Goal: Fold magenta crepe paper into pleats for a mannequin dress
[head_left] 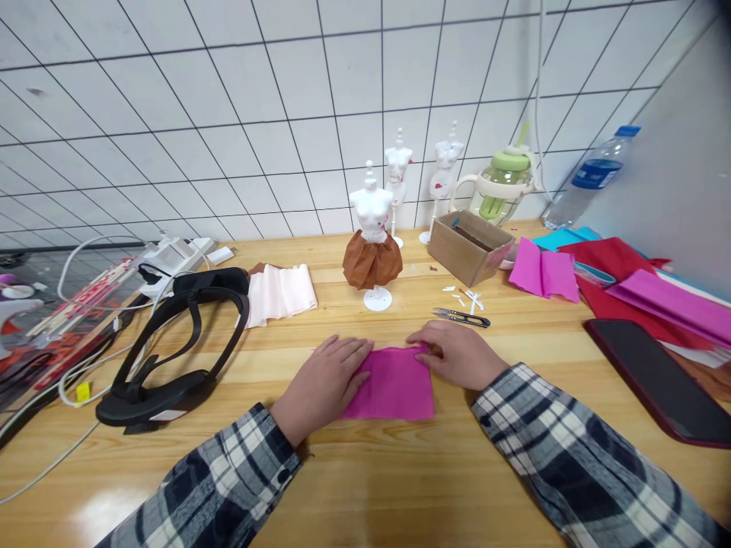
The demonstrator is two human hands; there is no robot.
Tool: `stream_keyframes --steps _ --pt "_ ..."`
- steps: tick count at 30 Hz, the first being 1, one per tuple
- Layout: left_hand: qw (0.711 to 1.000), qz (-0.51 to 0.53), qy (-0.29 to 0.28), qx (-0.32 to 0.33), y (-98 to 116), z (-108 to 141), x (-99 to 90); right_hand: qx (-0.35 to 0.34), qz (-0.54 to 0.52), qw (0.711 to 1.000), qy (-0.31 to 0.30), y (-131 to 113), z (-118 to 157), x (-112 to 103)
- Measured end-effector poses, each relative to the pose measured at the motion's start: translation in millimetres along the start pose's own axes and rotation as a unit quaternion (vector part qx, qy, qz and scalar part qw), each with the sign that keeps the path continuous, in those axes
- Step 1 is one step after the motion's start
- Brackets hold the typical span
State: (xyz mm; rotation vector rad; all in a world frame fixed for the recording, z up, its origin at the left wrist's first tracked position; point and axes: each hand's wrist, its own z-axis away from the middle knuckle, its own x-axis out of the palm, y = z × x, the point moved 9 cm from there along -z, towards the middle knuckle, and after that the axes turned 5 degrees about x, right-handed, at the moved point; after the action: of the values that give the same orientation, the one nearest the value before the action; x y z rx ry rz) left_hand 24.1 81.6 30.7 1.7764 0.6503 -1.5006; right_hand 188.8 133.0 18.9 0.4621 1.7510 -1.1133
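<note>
A magenta piece of cloth (pixel 397 388) lies flat on the wooden table in front of me. My left hand (pixel 331 380) rests on its left part with the fingers stretched out, covering that side. At the top right corner, my right hand (pixel 454 350) has its thumb and fingers closed on the cloth's edge. Just beyond the right hand lies a pair of thread snips (pixel 462 317) beside several white scraps (pixel 473 299). A small white dress form (pixel 371 209) wearing a gathered brown skirt (pixel 372 261) stands upright behind the cloth.
Two more dress forms (pixel 443 171) stand by the tiled wall, near a cardboard box (pixel 469 247) and green-lidded jug (pixel 502 183). On the right are folded pink cloth (pixel 544 272), a phone (pixel 656 377) and a water bottle (pixel 591 179). Left are pale cloth (pixel 281 293) and a black headset (pixel 171 392).
</note>
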Motion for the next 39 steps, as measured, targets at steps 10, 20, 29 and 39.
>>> stream_keyframes --steps 10,20,29,39 --pt "0.999 -0.024 0.018 0.030 4.7 -0.7 -5.4 -0.095 0.040 0.995 -0.007 -32.8 2.8 1.3" --pt "1.000 -0.010 0.003 0.012 -2.0 1.3 -3.1 -0.038 0.044 0.998 -0.020 -17.0 1.2 9.1" --pt "0.999 -0.026 0.025 -0.008 -8.1 3.1 -7.0 -0.068 0.090 0.993 -0.036 -25.9 2.8 7.6" --pt "0.997 -0.029 0.055 -0.055 -16.6 7.2 -20.7 -0.061 0.051 0.997 -0.023 -21.8 2.3 6.1"
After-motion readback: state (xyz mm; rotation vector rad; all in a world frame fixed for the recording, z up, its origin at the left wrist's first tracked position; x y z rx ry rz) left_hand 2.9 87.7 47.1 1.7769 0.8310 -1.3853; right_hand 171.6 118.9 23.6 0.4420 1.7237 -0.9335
